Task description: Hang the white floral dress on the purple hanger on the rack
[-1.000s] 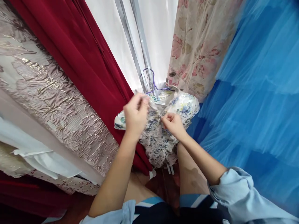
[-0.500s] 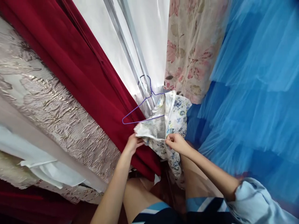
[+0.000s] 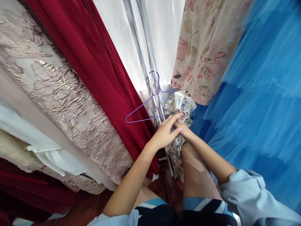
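A white garment with blue and yellow flowers [image 3: 189, 106] hangs by one side on a thin purple hanger [image 3: 141, 106]. The hanger's left arm is bare, and its hook is at the metal rack posts. My right hand [image 3: 183, 129] is closed on the bunched cloth near the hanger's lower bar, its fingers partly covered by my other hand. Coming in from the left, my left hand [image 3: 166, 131] lies against the bunched cloth and my right fingers, its fingers stretched out and its thumb apart. Below my hands the rest of the garment hangs down.
Left of the rack posts [image 3: 141, 40] hang a dark red cloth [image 3: 94, 72] and a pinkish metallic brocade [image 3: 70, 103]. A beige floral cloth [image 3: 199, 56] and layered blue tulle [image 3: 254, 94] hang to the right. My knees are close below.
My left hand has let go of the garment's left edge and moved right to my right hand. The garment, earlier spread between both hands, is now gathered to the right; the hanger's left arm is barer.
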The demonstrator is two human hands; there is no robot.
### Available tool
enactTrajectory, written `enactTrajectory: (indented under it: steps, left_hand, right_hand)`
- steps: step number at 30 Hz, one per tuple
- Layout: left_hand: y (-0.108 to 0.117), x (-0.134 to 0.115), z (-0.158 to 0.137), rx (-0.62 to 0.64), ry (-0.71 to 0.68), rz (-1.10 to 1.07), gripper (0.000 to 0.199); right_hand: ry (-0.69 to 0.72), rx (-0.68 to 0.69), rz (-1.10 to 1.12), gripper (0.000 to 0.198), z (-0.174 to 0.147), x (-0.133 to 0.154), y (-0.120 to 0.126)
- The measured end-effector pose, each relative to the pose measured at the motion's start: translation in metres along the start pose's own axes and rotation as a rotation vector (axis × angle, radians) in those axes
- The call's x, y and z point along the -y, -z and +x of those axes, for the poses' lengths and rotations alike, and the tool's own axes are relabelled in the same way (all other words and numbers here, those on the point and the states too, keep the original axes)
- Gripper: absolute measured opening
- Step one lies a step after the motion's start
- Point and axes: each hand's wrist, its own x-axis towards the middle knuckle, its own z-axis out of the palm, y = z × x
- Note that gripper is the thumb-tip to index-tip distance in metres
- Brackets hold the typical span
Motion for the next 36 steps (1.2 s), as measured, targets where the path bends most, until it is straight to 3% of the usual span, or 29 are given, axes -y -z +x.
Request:
enactTrajectory:
  steps: [4, 8, 11, 13, 16, 17, 19, 21, 25, 27, 31, 36]
  left_hand:
    - [0.0, 0.025, -0.018, -0.118, 0.096, -0.013, 0.051]
    - [0.005, 0.053, -0.04, -0.216, 0.211, -0.053, 0.048]
    - [0.005, 0.061, -0.052, -0.145, 0.204, -0.008, 0.061]
    - [0.003, 0.061, -0.058, -0.037, 0.186, -0.006, 0.069]
    - [0.0, 0.059, -0.072, 0.179, 0.301, -0.166, 0.053]
    - [-0.001, 0.059, -0.078, 0.236, 0.367, -0.243, 0.046]
    - [0.001, 0.06, -0.092, 0.293, 0.497, -0.364, 0.041]
    - [0.006, 0.065, -0.107, 0.291, 0.574, -0.386, 0.036]
    - [0.03, 0.075, -0.126, 0.126, 0.642, -0.33, 0.026]
    - [0.05, 0.076, -0.128, 0.014, 0.633, -0.304, 0.02]
    - [0.092, 0.071, -0.121, -0.072, 0.563, -0.143, 0.017]
    - [0.136, 0.058, -0.11, -0.264, 0.431, 0.37, 0.022]
  right_hand:
    - [-0.145, -0.168, 0.023, 0.016, 0.033, -0.017, 0.025]
    - [-0.229, -0.102, 0.011, 0.016, 0.012, -0.032, 0.032]
    - [-0.269, 0.121, -0.002, 0.014, -0.022, -0.028, 0.016]
    - [-0.305, 0.345, 0.004, 0.016, -0.04, -0.013, 0.004]
    - [-0.313, 0.764, 0.061, 0.015, -0.048, 0.025, 0.002]
    - [-0.31, 0.817, 0.093, 0.014, -0.046, 0.039, 0.006]
    - [-0.313, 0.767, 0.131, 0.014, -0.038, 0.063, 0.019]
    - [-0.249, 0.566, 0.113, 0.013, -0.027, 0.08, 0.034]
    - [0.077, 0.035, -0.057, 0.016, -0.002, 0.084, 0.062]
    - [0.176, -0.111, -0.129, 0.028, 0.013, 0.075, 0.073]
    - [0.172, -0.025, -0.19, 0.044, 0.043, 0.044, 0.078]
    - [0.215, 0.134, -0.313, 0.026, 0.07, 0.006, 0.06]
